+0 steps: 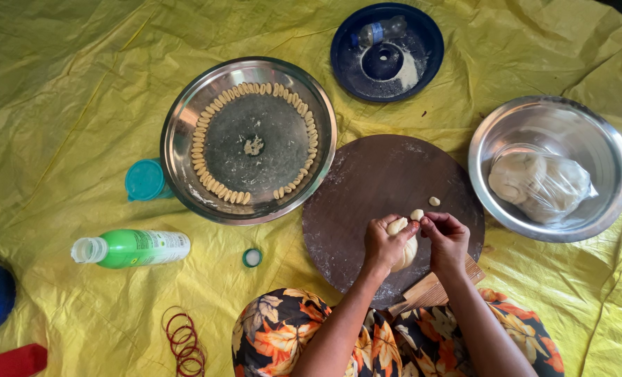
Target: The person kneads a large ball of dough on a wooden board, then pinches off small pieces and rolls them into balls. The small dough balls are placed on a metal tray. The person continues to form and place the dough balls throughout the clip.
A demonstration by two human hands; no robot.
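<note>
1. Head view: dough lump (403, 246) sits between both hands, low over the near part of the round board (366, 188); its long axis runs roughly up-down in frame, top end poking out above the left fingers.
2. Small dough piece (417, 214) is right at the fingertips of both hands, touching the top of the lump or just off it, cannot tell which.
3. Left hand (382, 244) is curled around the lump from its left side, fingers closed on it; it carries most of the lump.
4. Right hand (447, 241) is pinched together at thumb and forefinger on the small piece, rest of the fingers folded; both hands nearly touch at the tips.
5. One loose dough bit (434, 201) lies on the board just beyond the right hand's fingertips, apart from it.
6. Beyond and left of the left hand: steel tray (185, 126) with a ring of shaped pieces (199, 139) around its inner edge.
7. Right of the right hand: steel bowl (604, 139) with bagged dough (537, 183).
8. Farther beyond both hands: blue plate (429, 35) with flour.
9. Well left of the left hand: green bottle (133, 248) lying down, teal lid (145, 179).
</note>
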